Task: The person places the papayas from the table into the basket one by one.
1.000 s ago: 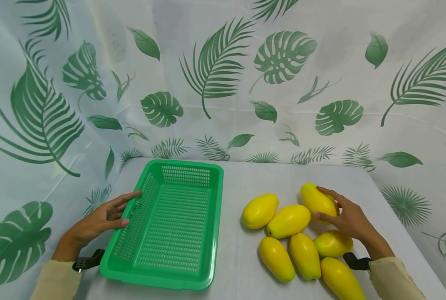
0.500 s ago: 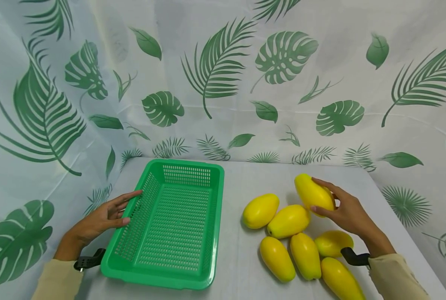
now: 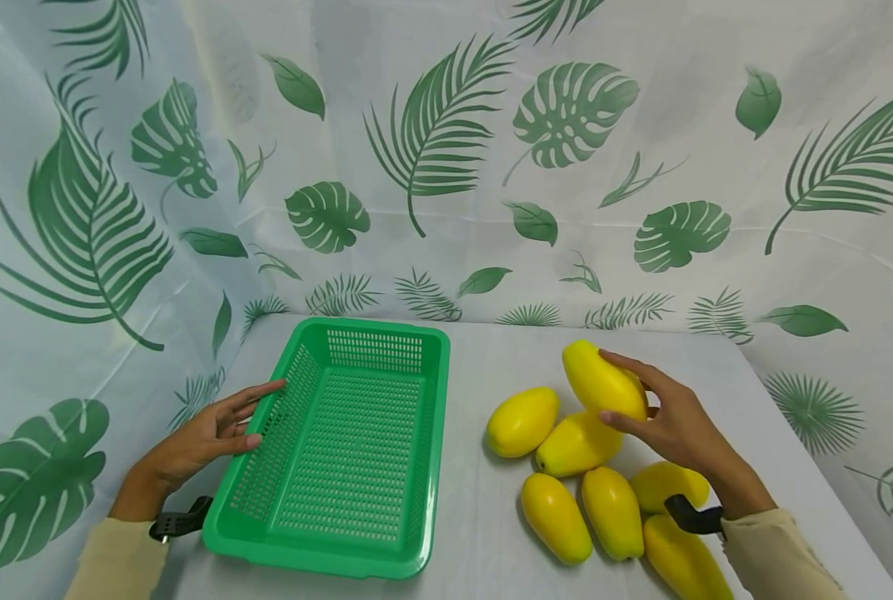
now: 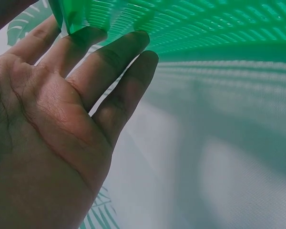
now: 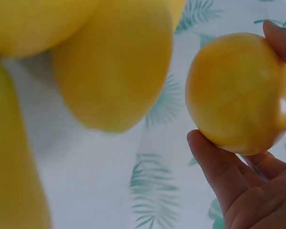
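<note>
My right hand [image 3: 679, 417] holds a yellow mango [image 3: 600, 379] between thumb and fingers, raised over the other fruit. In the right wrist view this mango [image 5: 238, 93] shows end-on, with fingertips around its side. On the left, my left hand [image 3: 210, 433] rests at the left rim of a green plastic basket [image 3: 435, 450], which has slotted walls and floor and nothing in it. The left wrist view shows the left fingers [image 4: 119, 86] extended against the basket's outer wall. Below the held fruit lies another mango [image 3: 574, 446], partly covered by it in the head view.
Several more mangoes lie on the white table, including one at the left of the group [image 3: 521, 421] and one nearer the front [image 3: 555, 518]. The right forearm and wrist strap partly hide two others. A leaf-printed curtain [image 3: 454, 208] encloses the back and sides.
My right hand has lifted the mango off the table and moved it left, over the neighbouring fruit. The left hand and basket stay in place.
</note>
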### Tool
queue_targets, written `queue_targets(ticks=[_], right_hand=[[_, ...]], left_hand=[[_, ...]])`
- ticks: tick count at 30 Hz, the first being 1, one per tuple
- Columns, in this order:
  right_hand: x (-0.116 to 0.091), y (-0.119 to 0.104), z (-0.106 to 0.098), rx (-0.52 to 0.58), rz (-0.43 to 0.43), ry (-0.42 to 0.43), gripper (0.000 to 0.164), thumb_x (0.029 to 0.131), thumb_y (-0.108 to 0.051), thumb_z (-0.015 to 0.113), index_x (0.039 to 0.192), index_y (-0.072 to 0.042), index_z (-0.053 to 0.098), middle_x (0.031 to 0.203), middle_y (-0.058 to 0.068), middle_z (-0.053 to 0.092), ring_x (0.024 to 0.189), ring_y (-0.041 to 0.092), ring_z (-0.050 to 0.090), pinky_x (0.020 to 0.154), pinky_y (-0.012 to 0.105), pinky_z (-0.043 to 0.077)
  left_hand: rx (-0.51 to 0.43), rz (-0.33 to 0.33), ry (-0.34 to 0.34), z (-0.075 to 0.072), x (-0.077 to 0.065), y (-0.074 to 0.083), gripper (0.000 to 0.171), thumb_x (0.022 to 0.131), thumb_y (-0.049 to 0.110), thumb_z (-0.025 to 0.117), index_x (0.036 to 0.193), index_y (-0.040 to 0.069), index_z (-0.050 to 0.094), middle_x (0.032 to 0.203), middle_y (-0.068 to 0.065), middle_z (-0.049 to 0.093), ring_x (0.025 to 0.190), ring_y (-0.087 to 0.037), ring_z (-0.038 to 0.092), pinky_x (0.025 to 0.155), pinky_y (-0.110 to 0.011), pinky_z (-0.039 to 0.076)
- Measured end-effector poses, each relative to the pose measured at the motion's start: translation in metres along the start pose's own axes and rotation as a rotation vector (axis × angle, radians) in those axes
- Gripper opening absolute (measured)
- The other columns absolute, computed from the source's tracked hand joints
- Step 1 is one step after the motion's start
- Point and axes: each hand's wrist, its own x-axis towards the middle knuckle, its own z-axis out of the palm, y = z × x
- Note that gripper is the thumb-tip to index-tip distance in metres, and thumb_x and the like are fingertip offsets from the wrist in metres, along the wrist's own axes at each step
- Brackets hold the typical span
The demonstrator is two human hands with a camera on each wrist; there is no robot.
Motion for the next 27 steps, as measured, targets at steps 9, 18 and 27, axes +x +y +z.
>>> queue_targets(ticks=[9, 18, 27], right_hand=[[0.007, -0.024, 0.006, 0.081, -0.082, -0.007, 0.085, 0.095, -0.031, 0.084, 0.166, -0.037, 0.036, 0.167, 0.009, 0.046, 0.132, 0.038, 0.058, 0.095, 0.07, 0.056], [0.012, -0.047, 0.014, 0.14, -0.124, -0.007, 0.084, 0.093, -0.028, 0.085, 0.163, -0.037, 0.041, 0.167, -0.001, 0.046, 0.133, 0.03, 0.057, 0.093, 0.065, 0.059], [0.021, -0.065, 0.025, 0.192, -0.199, -0.04, 0.083, 0.093, -0.025, 0.085, 0.163, -0.038, 0.041, 0.164, -0.003, 0.049, 0.133, 0.028, 0.058, 0.092, 0.059, 0.062]], left_hand=[[-0.003, 0.008, -0.009, 0.002, 0.0, 0.003, 0.075, 0.107, 0.0, 0.054, 0.172, 0.019, 0.021, 0.18, -0.01, 0.014, 0.159, -0.06, -0.001, 0.112, -0.086, 0.026], [-0.006, 0.004, -0.006, 0.004, 0.0, 0.002, 0.075, 0.107, 0.0, 0.054, 0.172, 0.02, 0.021, 0.18, -0.008, 0.013, 0.159, -0.06, -0.001, 0.112, -0.086, 0.024], [0.001, 0.003, 0.009, 0.004, -0.001, 0.001, 0.074, 0.107, 0.001, 0.055, 0.172, 0.019, 0.022, 0.18, -0.009, 0.014, 0.158, -0.062, -0.003, 0.112, -0.088, 0.021]])
